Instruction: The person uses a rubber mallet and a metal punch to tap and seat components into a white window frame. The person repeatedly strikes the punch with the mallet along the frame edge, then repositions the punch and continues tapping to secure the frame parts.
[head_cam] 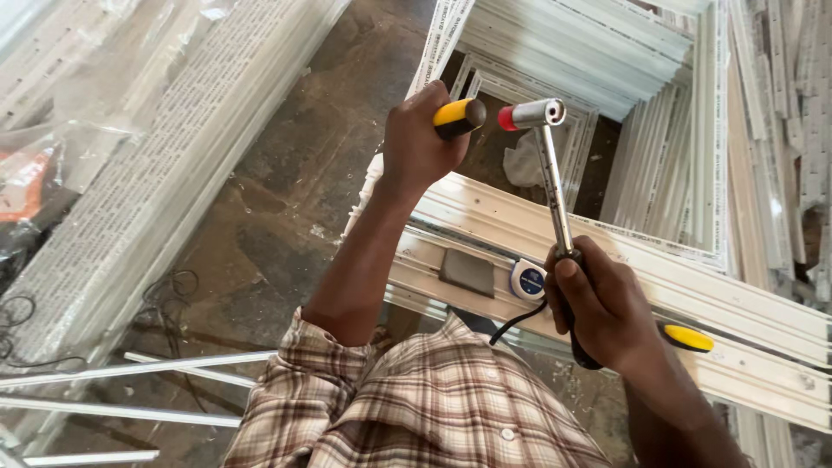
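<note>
- Plaid shirt sleeve (347, 390), rolled at your left elbow, sits closest to the lens.
- Your right hand (607, 308) has its fingers closed around the black grip of a hammer (551, 173); the steel shaft rises up and slightly left from your fist, and the cylindrical head, with a red cap at its left end, lies sideways at the top.
- Your left hand (420, 139) is raised and closed in a fist around a screwdriver handle (459, 117), yellow and black; its butt end points at the red face of the hammer head, just beside it with a small gap. The blade is hidden behind your hand.
- Beneath both hands a long white window-frame profile (659, 286) runs from upper left to lower right.
- A white-and-blue tape measure (527, 279) rests on that profile, just left of your right hand.
- A yellow-tipped tool (689, 338) lies on the profile right of your wrist.
- More white profiles (589, 43) are stacked beyond, over the concrete floor (277, 217).
</note>
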Action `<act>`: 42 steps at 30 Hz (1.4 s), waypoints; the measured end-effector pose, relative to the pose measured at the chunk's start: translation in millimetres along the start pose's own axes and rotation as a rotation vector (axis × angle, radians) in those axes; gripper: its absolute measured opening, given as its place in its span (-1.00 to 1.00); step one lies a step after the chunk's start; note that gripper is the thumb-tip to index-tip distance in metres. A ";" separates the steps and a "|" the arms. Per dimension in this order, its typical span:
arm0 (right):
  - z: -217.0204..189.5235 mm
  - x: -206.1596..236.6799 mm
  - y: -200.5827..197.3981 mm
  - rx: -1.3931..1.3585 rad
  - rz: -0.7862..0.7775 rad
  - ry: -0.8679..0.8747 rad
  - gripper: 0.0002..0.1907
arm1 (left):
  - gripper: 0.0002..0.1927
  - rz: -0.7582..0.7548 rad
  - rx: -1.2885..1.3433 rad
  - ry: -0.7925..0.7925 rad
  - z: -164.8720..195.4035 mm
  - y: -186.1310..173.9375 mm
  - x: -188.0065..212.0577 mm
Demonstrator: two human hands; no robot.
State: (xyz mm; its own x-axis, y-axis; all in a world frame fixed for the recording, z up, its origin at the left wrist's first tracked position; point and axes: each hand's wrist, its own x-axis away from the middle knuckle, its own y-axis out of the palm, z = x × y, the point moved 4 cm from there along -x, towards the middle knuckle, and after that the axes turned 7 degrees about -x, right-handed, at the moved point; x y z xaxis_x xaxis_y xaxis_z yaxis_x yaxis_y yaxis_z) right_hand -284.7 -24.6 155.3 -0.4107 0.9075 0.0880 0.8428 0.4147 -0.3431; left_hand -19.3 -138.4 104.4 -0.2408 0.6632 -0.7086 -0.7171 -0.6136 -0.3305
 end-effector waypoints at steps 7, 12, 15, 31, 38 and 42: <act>-96.0 19.4 13.5 -0.487 0.294 -0.569 -0.72 | -0.69 -0.007 0.021 -0.015 -11.7 1.5 3.4; -16.9 -15.5 33.1 0.223 0.042 0.122 -0.71 | -0.81 -0.036 0.063 -0.060 -45.4 5.4 11.8; 38.2 -5.6 -8.0 -0.387 0.279 0.263 -0.67 | -0.82 0.089 0.058 -0.072 -85.5 -25.3 5.2; 86.5 27.2 -49.9 -0.185 0.392 0.168 -0.63 | -0.73 -0.194 -0.180 -0.667 -139.9 -33.4 81.0; 95.0 33.2 -47.2 -0.130 0.439 0.211 -0.67 | -0.80 -0.209 0.005 -0.842 -161.0 -33.3 88.0; 93.5 39.8 -48.8 -0.119 0.455 0.203 -0.67 | -0.81 -0.269 0.049 -0.775 -165.6 -29.7 86.9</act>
State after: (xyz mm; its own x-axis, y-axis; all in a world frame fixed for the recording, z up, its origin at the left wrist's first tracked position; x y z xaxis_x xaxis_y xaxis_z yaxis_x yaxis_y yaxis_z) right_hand -374.7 -15.0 88.1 0.0732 0.9877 0.1380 0.9591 -0.0317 -0.2814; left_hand 89.4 -133.5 -50.5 -0.4268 0.9039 0.0285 -0.8384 -0.3836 -0.3872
